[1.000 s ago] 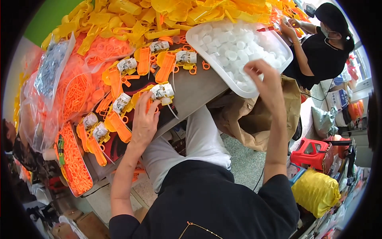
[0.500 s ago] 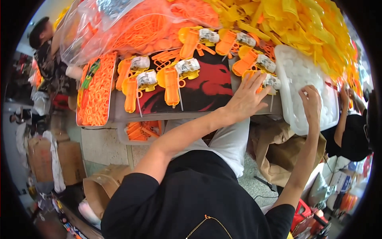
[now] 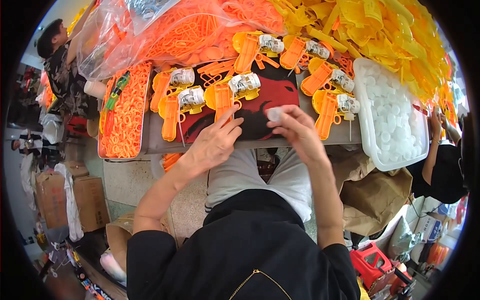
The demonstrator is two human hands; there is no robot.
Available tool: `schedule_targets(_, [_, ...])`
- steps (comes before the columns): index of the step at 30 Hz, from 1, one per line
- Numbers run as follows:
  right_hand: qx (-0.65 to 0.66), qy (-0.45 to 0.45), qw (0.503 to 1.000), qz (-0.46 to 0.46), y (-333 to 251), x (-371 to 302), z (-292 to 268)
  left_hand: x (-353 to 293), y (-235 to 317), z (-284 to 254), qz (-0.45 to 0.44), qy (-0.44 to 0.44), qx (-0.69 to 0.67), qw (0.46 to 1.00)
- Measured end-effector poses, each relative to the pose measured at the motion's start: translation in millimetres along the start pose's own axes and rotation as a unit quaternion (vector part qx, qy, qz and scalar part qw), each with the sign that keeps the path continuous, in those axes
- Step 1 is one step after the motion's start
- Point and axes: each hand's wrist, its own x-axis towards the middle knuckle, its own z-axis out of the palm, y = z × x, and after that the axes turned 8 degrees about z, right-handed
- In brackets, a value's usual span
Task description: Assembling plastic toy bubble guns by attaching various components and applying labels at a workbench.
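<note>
My right hand (image 3: 304, 134) is closed on a small translucent white cap (image 3: 274, 114), pinched between thumb and fingers above the red and black mat (image 3: 260, 120). My left hand (image 3: 214, 142) has its fingers stretched out over the lower end of an orange and yellow toy gun half (image 3: 218, 101) with a white mechanism (image 3: 244, 85); whether it touches cannot be made out. Similar toy gun assemblies lie around: one (image 3: 170, 117) to the left, one (image 3: 326, 115) to the right, and several more behind. White caps (image 3: 391, 122) fill a white plastic tub (image 3: 369, 142) at the right.
A tray (image 3: 145, 107) of orange rings stands at the left, with a green tie bundle (image 3: 116, 91) on top. Behind are a clear bag (image 3: 107, 45) with orange parts and a heap of yellow shells (image 3: 370, 30). Another person (image 3: 434, 165) works at the right.
My right hand has come left from the tub with a white cap. My left hand has moved left from the right-hand toy gun to the middle one.
</note>
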Motion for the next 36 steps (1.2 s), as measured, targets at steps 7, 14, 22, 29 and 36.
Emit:
schedule_targets(7, [0.145,-0.054,0.987,0.051,29.4,14.5,6.7,-16.4,-16.4,-10.6,0.016,0.073,-0.124,0.99])
schedule_targets(14, [0.18,-0.035,0.982,0.052,29.9,14.7,6.0,36.8,1.7,22.2,-0.122,0.308,-0.193,0.924])
schedule_targets(22, [0.177,-0.021,0.983,0.051,31.3,15.0,8.2,37.1,-2.6,30.2,-0.067,0.299,-0.096,0.947])
schedule_targets(29, [0.159,-0.019,0.986,0.052,31.8,15.3,9.1,40.1,-1.5,27.3,-0.059,0.293,-0.087,0.95])
schedule_targets(36, [0.148,-0.01,0.988,0.048,33.4,13.6,11.0,42.0,1.2,22.9,-0.058,0.271,-0.059,0.959])
